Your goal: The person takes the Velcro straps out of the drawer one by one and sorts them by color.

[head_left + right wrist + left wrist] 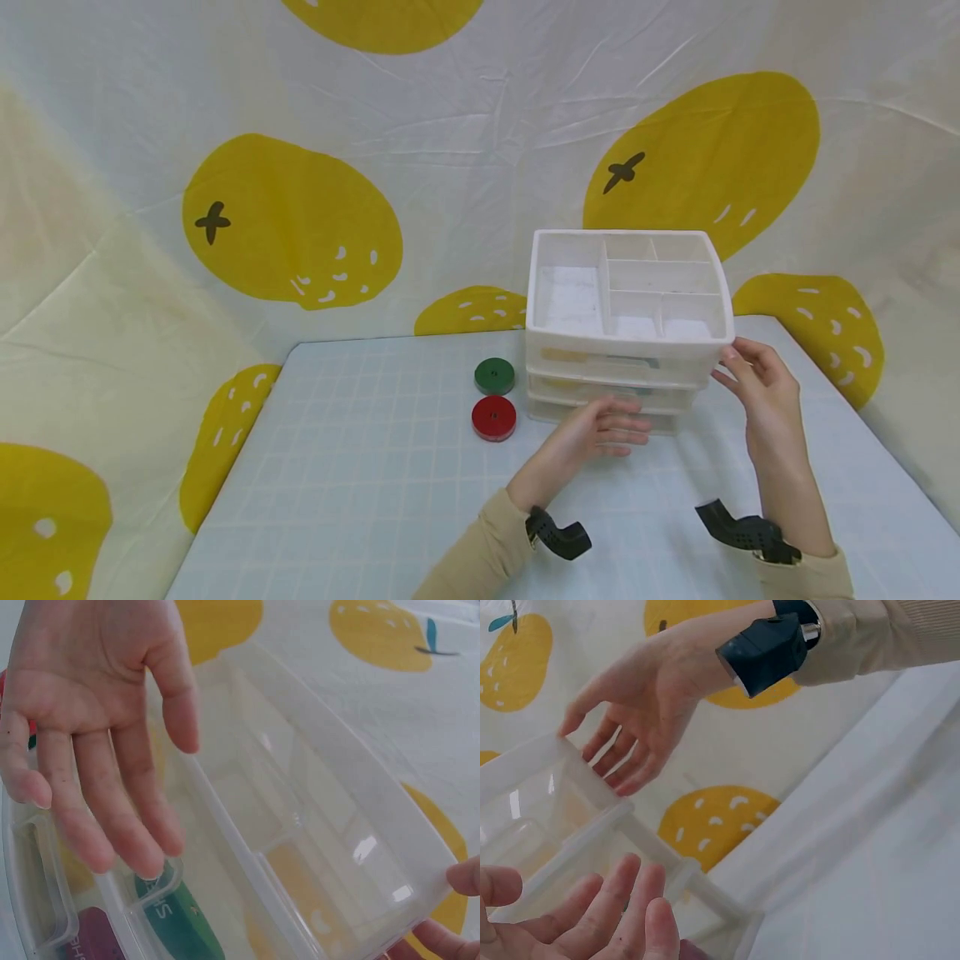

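Note:
A white plastic drawer unit (628, 342) with a divided top tray stands at the right of the table. My right hand (765, 387) is at its upper right front corner; in the left wrist view the thumb meets the top edge and the loosely bent fingers (620, 757) lie along the side. Low before the drawer fronts is my left hand (596, 429), its fingers spread and holding nothing. Through the clear drawers, the right wrist view shows a green lettered item (180, 919) and a purple one (96, 934).
Left of the unit, a green disc (494, 377) and a red disc (493, 418) lie on the checked pale tablecloth (360, 483). Behind the table hangs a white cloth with yellow fruit prints (292, 221). A black strap device (558, 533) sits on each wrist.

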A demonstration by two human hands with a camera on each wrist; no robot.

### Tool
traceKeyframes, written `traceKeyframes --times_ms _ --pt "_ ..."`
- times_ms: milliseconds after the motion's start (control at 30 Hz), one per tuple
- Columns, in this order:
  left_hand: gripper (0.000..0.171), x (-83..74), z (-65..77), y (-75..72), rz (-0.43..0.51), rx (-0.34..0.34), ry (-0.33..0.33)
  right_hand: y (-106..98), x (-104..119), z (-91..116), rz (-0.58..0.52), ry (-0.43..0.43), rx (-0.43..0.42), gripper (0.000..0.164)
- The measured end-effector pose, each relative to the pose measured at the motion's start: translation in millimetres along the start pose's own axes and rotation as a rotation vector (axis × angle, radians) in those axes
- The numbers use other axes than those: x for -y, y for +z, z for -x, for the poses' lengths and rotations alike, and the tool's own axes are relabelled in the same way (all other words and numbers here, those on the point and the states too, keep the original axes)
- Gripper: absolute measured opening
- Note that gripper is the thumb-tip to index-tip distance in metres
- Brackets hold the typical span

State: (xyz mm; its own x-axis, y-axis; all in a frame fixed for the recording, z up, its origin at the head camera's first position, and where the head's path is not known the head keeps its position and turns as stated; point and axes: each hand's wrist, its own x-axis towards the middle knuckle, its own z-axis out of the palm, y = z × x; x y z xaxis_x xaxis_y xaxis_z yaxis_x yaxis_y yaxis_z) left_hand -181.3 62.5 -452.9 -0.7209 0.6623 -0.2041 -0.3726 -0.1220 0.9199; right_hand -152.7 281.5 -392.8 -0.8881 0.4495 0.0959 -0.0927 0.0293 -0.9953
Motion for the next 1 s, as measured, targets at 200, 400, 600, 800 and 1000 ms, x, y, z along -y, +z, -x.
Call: traceKeyframes --times_ms 200,400,600,800,1000 --pt "0.039 6.6 -0.1 -2.6 0.048 -0.054 0.004 -0.4 -0.1 -0.2 -0.010 -0.002 0.004 0.044" --pt "0.039 11.9 -1.4 -7.1 0.129 -0.117 0.035 -0.1 0.1 -0.5 -0.013 0.000 0.004 0.044" --pt "0.039 10.8 -2.7 -10.4 0.148 -0.145 0.048 -0.5 0.1 -1.0 -0.012 0.004 0.007 0.044" --pt "0.038 10.6 -5.1 -7.5 0.187 -0.186 0.057 -0.4 0.7 -0.7 -0.004 0.003 -0.002 0.044" --pt "0.038 11.5 -5.5 -4.6 0.231 -0.209 0.078 0.7 0.6 -1.0 -0.027 0.003 -0.001 0.044"
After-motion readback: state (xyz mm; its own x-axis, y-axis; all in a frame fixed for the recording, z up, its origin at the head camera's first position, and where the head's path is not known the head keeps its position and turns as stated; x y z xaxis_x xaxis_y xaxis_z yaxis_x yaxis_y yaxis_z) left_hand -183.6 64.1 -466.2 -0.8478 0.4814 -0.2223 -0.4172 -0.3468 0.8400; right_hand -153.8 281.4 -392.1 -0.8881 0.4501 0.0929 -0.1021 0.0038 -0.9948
